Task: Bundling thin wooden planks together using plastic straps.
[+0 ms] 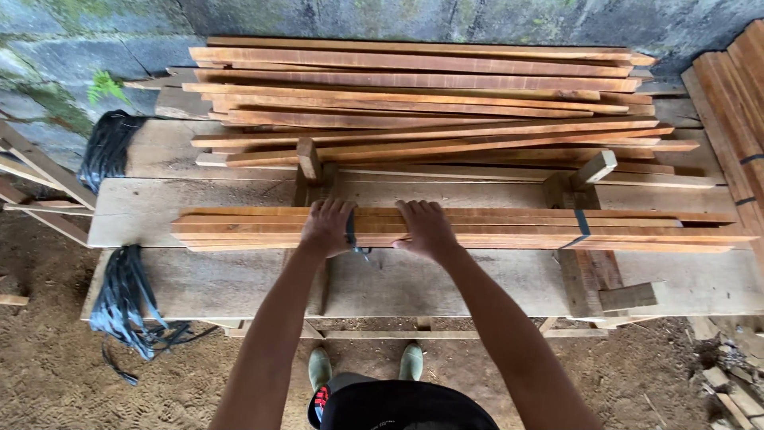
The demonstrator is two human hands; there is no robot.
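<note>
Right now both hands press flat on a bundle of thin wooden slats (446, 228) lying across the plank desk (239, 283); left hand (328, 227) and right hand (426, 228) sit side by side near the bundle's left-of-middle, fingers spread wide over the top slats, palms down, gripping nothing. A dark strap (352, 235) runs betw. them; a 2nd strap (582, 227) binds the right end. Slats look stiff, light singly but prob. hefty as a pack, rough-sawn, not slippery; best held from under, near the straps. Loose slats (414, 103) piled behind; black strap bunches (123, 299) hang at left.
</note>
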